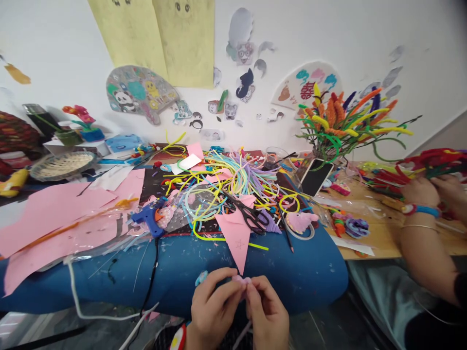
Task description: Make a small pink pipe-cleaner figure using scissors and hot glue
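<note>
At the bottom middle, my left hand [215, 308] and my right hand [267, 311] pinch a small pink fuzzy piece [242, 280] between their fingertips, side by side. A thin pale strand [242, 335] hangs below it between my palms. Just beyond my fingers, a pink paper triangle [237, 240] lies with its tip toward me. Black-handled scissors [251, 217] rest across its upper part. A small light-blue piece [201, 277] is beside my left hand, on the blue cover [175, 272].
A blue glue gun [150, 218] with a black cord lies left of the pipe cleaner pile [237, 175]. Pink paper sheets [54, 214] spread at the left. A phone [316, 177] leans by the colourful bouquet [339, 121]. Another person's hands [421, 192] handle red pipe cleaners at the right.
</note>
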### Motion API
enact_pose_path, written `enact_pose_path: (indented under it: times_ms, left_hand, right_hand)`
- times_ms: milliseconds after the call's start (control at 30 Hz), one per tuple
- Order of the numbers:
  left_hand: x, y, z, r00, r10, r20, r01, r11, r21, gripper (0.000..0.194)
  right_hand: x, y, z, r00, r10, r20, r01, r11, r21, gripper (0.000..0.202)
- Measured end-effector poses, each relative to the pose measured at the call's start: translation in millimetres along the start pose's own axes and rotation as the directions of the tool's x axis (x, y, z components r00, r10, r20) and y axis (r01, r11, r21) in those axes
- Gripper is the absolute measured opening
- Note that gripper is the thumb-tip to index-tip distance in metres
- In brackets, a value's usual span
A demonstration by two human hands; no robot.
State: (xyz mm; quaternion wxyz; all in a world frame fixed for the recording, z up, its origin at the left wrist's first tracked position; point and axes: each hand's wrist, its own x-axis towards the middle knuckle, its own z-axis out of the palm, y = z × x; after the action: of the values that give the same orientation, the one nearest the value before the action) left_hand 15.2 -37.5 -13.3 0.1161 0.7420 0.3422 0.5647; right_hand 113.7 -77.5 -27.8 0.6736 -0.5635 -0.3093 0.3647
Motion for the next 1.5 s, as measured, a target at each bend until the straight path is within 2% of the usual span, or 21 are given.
enact_pose_path:
  times_ms: [133,333,567,733,833,900,1000,1067,1267,1500]
  left_hand:
    - [-2.9,-2.6,5.4,0.993,0.1,-0.059,-0.093,0.989,0.113,0.015]
    - [-1.9,-0.4,10.5,0.995,0.085,-0.057,-0.081,0.994,0.07,0.018]
    - [-3.9,-5.3,5.8,0.997,-0.008,0.082,0.006,1.0,0.018,0.021]
    - [8.8,-4.1,-8.9,0.96,-0.065,0.273,0.065,0.998,0.007,0.017]
    - [16.1,-2.3,-16.1,0.931,-0.101,0.352,0.125,0.991,-0.047,0.015]
    - [17.8,-1.9,-18.8,0.916,-0.113,0.385,0.154,0.985,-0.076,0.016]
    - [16.3,-2.0,-20.5,0.902,-0.114,0.416,0.172,0.979,-0.105,0.019]
    - [14.5,-2.0,-20.8,0.904,-0.107,0.414,0.169,0.979,-0.115,0.02]
    - [9.9,-3.0,-21.9,0.903,-0.09,0.421,0.154,0.981,-0.12,0.02]
    - [10.0,-5.1,-26.6,0.862,-0.064,0.503,0.18,0.966,-0.185,0.022]
  right_hand:
    - [-2.4,9.9,1.0,0.998,-0.053,-0.035,0.052,0.998,-0.017,0.025]
    - [-4.6,8.1,3.4,0.982,-0.172,-0.075,0.167,0.984,-0.063,0.019]
    - [-3.5,0.6,3.6,0.942,-0.332,-0.047,0.322,0.935,-0.151,0.015]
    - [-0.6,-2.2,-2.4,0.907,-0.419,0.043,0.418,0.879,-0.23,0.011]
    - [5.2,-3.4,-10.7,0.851,-0.508,0.137,0.524,0.8,-0.291,0.011]
    - [10.5,-4.2,-17.5,0.773,-0.592,0.228,0.633,0.702,-0.326,0.015]
    - [17.3,-4.4,-27.1,0.63,-0.692,0.352,0.773,0.519,-0.364,0.023]
    - [19.6,-3.0,-31.6,0.572,-0.724,0.387,0.812,0.431,-0.394,0.023]
    - [19.7,1.0,-35.5,0.485,-0.772,0.41,0.848,0.301,-0.437,0.018]
    - [22.3,-4.1,-33.1,0.446,-0.786,0.429,0.875,0.281,-0.393,0.021]
